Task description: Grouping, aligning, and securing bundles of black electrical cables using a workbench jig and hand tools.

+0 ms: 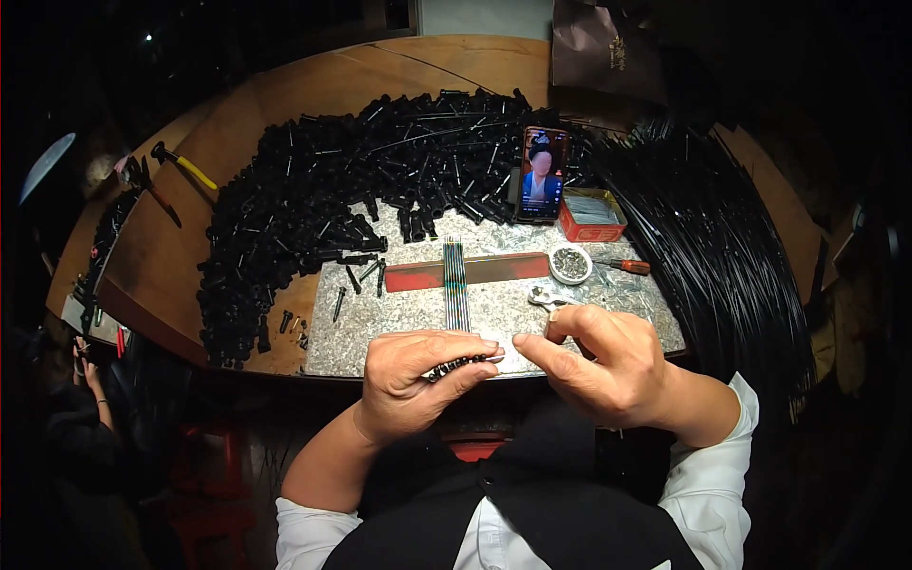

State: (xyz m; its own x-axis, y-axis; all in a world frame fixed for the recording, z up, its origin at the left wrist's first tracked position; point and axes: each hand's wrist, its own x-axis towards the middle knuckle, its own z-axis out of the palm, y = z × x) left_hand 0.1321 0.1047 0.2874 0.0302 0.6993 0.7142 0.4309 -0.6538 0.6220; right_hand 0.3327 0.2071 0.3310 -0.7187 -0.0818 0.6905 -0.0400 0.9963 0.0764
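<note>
- Curved wooden workbench (285, 104) is seen spanning the frame, from 9 to 3 o'clock.
- Large heap of black plastic tube-shaped parts (313, 199) is piled at 11–12 o'clock on the bench.
- Fan of long thin black rods (703, 228) is spread at 2–3 o'clock, running off the bench edge.
- Speckled grey stone slab (399, 323) is laid at centre, just ahead of both hands.
- Red flat metal bar (494, 269) is laid crosswise on the slab; a bundle of thin metal rods (456, 285) is laid over it, pointing to 12.
- Smartphone with lit screen (542, 175) is propped upright at 12–1 o'clock; red shallow box (591, 220) is just beside it at 3.
- Left hand (418, 380) is closed loosely around a short black ribbed part (456, 365), thumb over the top, fingers curled beneath.
- Right hand (608, 366) is pinched, thumb and forefinger tips brought together at the black part's 3 o'clock end; whether anything is held in the pinch cannot be told.
- Small white bowl of metal bits (570, 263) sits at 1 o'clock from the hands, an orange-handled screwdriver (629, 267) just beside it.
- Yellow-handled hammer (185, 167) lies at 10 o'clock.
</note>
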